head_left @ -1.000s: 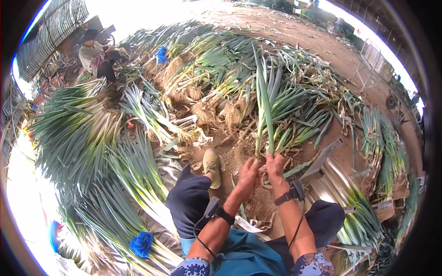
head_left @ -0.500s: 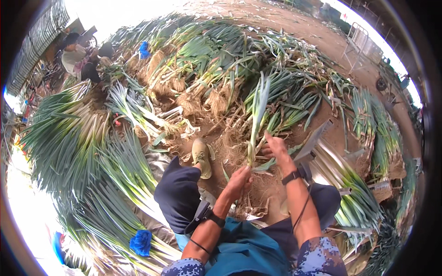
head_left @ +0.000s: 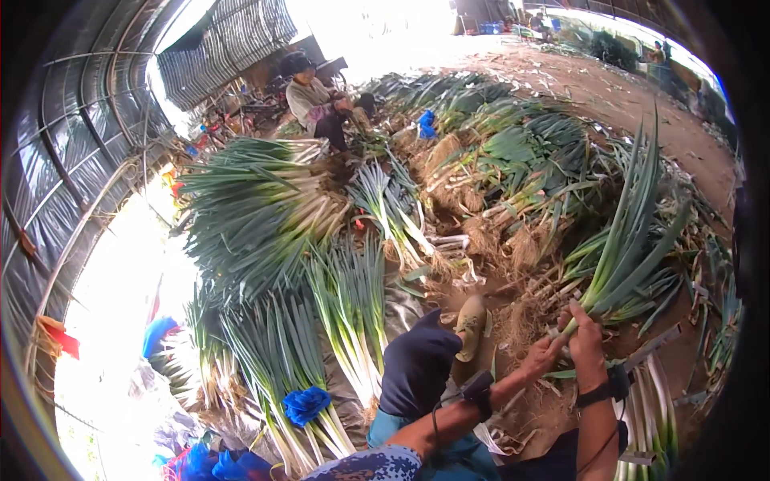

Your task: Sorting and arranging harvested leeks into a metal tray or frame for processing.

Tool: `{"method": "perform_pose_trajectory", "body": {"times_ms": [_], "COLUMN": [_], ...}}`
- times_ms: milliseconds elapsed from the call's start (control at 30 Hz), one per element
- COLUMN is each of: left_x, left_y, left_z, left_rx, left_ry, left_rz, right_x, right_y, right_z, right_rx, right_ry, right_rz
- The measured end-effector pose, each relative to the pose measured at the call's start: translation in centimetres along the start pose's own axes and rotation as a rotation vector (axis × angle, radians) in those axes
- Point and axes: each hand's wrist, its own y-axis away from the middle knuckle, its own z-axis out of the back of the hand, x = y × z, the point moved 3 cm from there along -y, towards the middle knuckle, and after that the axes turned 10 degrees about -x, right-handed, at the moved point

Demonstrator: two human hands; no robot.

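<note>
My right hand (head_left: 586, 343) is wrapped round the stem of a large green onion (head_left: 624, 260), whose long leaves fan up and away to the far right. Just left of it, my left hand (head_left: 543, 357) is closed at the onion's lower end, close against the right hand. The root tip is mostly hidden by my fingers. Beyond the hands lies a heap of untrimmed green onions (head_left: 513, 204) with brown, shaggy roots. Beside my right forearm, cleaned green onions with white stems (head_left: 654, 413) rest by a metal frame (head_left: 654, 346).
Large bundles of green onions (head_left: 249, 216) spread on the left, with a blue tie bunch (head_left: 305, 406) on one. My shoe (head_left: 471, 325) stands on soil littered with peelings. Another person (head_left: 309, 104) sits at the far left, near a plastic-sheeted wall (head_left: 68, 152).
The view has swung left, shifting the scene rightward. My right hand, apart from the stem before, is now closed round it. The onion's leaves now lean right and fan out.
</note>
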Motion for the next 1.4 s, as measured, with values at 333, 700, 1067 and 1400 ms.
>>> {"method": "perform_pose_trajectory", "body": {"times_ms": [333,700,1067,1400], "left_x": [-3.5,-7.5,-7.1,-8.1], "left_y": [0.6,-0.8,0.5,2.5], "left_z": [1.9,-0.9,0.1,-2.2], "left_rx": [0.018,0.167,0.145,0.113], "left_ry": [-0.156,-0.197,-0.143,-0.905], "left_rz": [0.270,-0.066,0.196,-0.659], "right_x": [4.6,3.7,5.3,7.1], "right_y": [0.6,0.0,0.2,-2.1], "right_z": [1.5,1.4,2.0,3.3], "right_rx": [0.369,0.272,0.336,0.134], "right_ry": [-0.171,-0.159,-0.249,-0.446], "right_rz": [0.124,0.171,0.116,0.020]}}
